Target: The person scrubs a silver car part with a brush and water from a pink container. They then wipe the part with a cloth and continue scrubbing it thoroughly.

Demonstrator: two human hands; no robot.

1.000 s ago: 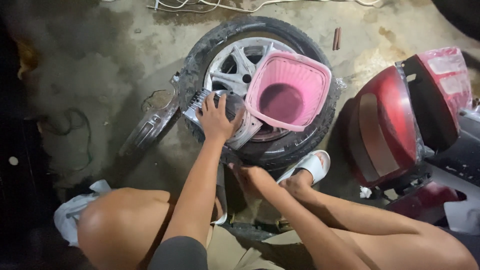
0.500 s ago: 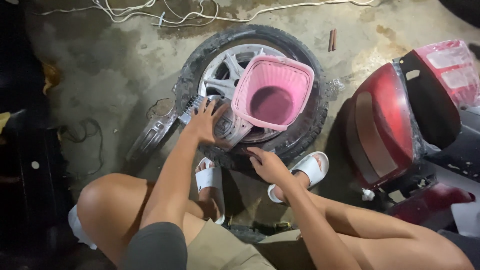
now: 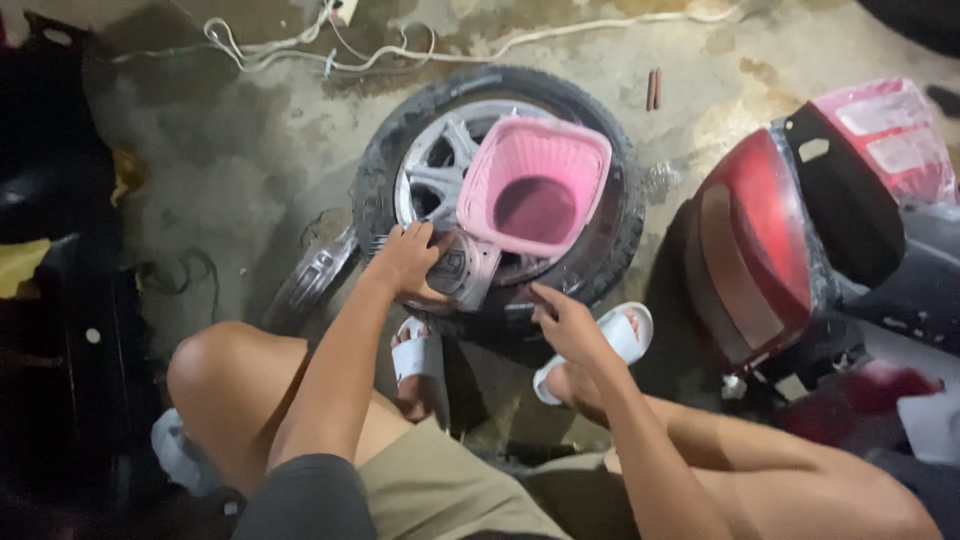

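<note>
While you squat on the concrete floor point(image 3: 240, 150), your left hand point(image 3: 408, 262) lies on a round grey metal part point(image 3: 462, 268) resting on the near side of the wheel point(image 3: 500, 190). That grip is closed around the part's left edge, fingers curled over its top and thumb underneath. Just right of it and a little nearer you, your right hand point(image 3: 565, 325) hovers at the tyre's near edge, fingers loosely bent and pinching nothing; whether the fingertips touch the rubber cannot be told.

Just beyond your left grip, a pink basket point(image 3: 535, 185) sits tilted on the wheel, its open mouth facing up and its near corner touching or almost touching the grey part. Silver spokes point(image 3: 440, 175) show to the basket's left, straight ahead of your left fingers. Left of that hand, a curved dark piece point(image 3: 312, 280) lies on the floor against the tyre.

Below your hands, your feet sit in white sandals point(image 3: 415, 355), one beneath each wrist. Well to the right of your right grip stands a red scooter body point(image 3: 760, 250) with its tail light point(image 3: 885, 130). Far beyond the wheel, white cables point(image 3: 300, 50) trail across the floor.
</note>
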